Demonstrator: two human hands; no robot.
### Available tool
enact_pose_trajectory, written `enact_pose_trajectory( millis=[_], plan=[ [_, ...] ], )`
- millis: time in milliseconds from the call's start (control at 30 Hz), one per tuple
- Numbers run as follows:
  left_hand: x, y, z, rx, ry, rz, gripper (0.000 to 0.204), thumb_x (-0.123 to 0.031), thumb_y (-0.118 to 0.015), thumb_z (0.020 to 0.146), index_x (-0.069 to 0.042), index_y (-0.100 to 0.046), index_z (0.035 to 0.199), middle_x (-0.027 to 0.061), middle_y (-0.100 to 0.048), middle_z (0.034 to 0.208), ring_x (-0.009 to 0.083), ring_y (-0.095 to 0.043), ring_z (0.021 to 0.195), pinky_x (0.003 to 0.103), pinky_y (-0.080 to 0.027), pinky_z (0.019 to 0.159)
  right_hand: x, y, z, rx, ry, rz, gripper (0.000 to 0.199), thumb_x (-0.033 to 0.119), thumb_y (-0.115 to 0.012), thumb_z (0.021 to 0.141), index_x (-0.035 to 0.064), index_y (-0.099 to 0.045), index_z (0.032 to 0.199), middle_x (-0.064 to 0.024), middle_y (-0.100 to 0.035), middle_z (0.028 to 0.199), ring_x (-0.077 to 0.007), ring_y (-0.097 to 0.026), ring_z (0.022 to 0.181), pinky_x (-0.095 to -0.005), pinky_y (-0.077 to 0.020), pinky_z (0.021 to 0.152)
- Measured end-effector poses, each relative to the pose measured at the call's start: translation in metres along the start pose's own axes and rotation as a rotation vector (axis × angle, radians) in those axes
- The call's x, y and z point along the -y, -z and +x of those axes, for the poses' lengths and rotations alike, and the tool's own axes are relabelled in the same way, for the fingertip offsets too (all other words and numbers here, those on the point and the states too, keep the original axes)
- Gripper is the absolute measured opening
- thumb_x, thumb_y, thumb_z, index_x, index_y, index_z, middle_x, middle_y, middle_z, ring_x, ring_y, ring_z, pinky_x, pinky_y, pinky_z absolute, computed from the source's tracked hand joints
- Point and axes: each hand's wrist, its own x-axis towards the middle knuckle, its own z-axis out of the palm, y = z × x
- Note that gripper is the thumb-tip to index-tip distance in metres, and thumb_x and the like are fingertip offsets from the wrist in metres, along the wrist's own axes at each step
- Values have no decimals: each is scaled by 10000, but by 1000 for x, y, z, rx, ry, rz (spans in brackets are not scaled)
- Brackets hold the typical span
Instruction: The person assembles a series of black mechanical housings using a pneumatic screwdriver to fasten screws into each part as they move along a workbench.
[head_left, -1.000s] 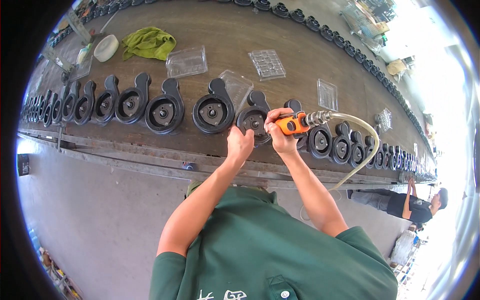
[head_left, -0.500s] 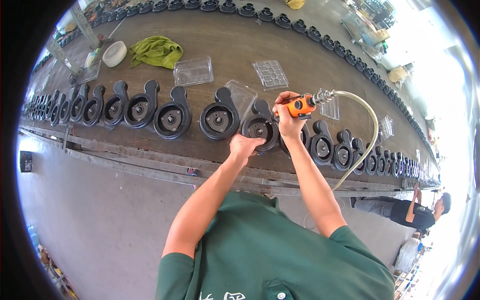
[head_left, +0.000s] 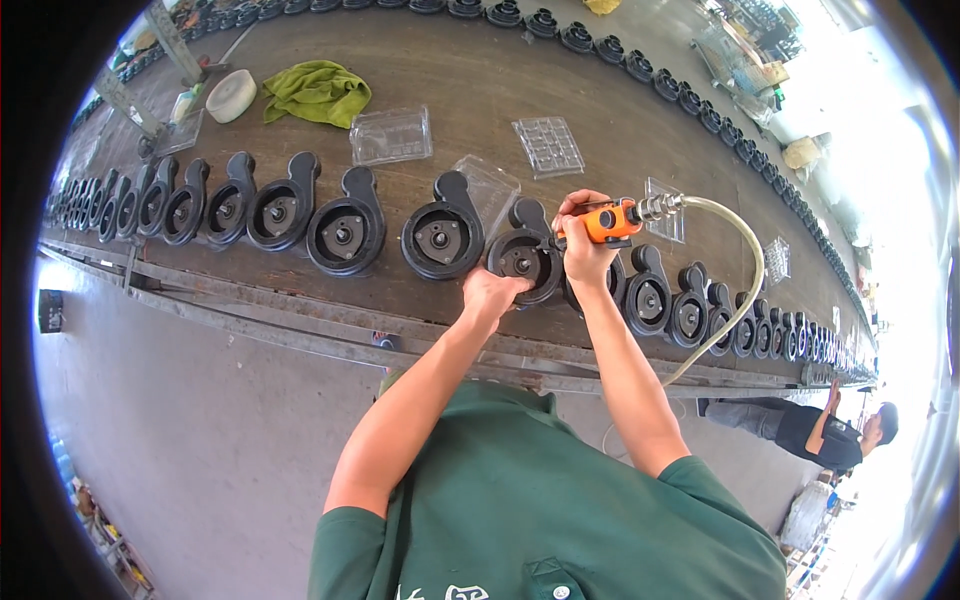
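Observation:
My right hand [head_left: 586, 248] is closed around an orange air tool [head_left: 608, 222], probably a pneumatic screwdriver. A metal coupling [head_left: 660, 207] joins it to a clear hose [head_left: 757, 262]. The tool is tilted, with its tip end over the right side of a black round housing [head_left: 527, 262] that has a short arm. My left hand [head_left: 492, 296] grips the lower left rim of this housing, thumb reaching inside. In its middle sits a metal plate with a shaft. Whether the tool's tip touches a screw cannot be made out.
Similar housings [head_left: 440, 240] stand in a long row along the table's front edge [head_left: 300, 312]. Another row [head_left: 576, 38] lines the far side. Clear plastic trays [head_left: 548, 147], a green cloth [head_left: 318, 93] and a white round object [head_left: 231, 96] lie behind. Another person [head_left: 815, 430] stands at the right.
My right hand and the orange tool have shifted slightly right and down in the view. My left hand keeps its hold on the same housing. The whole view has shifted a little.

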Motion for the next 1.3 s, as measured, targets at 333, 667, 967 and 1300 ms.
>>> enact_pose_trajectory(
  millis=[333,667,967,1300],
  plan=[
    [7,-1,2,-3,-48,-7,518,-76,-852,742,-80,-647,1217,65,-727,1082,202,-711,942,350,-598,672,-7,9,5,189,-51,39,227,-69,-626,827,-3,-603,1042,-73,-664,859,-121,-639,683,-249,-535,609],
    [6,3,14,96,47,49,522,-68,-833,746,-83,-643,1232,59,-721,1090,186,-708,926,347,-592,645,-6,4,14,162,-41,19,213,-68,-617,820,-7,-605,1024,-81,-664,840,-123,-636,677,-253,-535,603],
    [11,3,10,30,-57,-81,541,-73,-851,658,-17,-676,1167,69,-730,938,145,-680,691,303,-551,572,18,-35,-14,87,-67,138,236,-82,-603,836,-9,-584,1060,-76,-648,879,-125,-631,686,-245,-523,595],
    [18,1,23,13,-50,3,818,-139,-891,636,-38,-547,1371,100,-679,1229,197,-667,1092,308,-537,937,1,-38,-19,87,-118,141,240,-91,-586,831,-12,-585,1058,-76,-645,861,-123,-626,673,-241,-521,589]
  ],
)
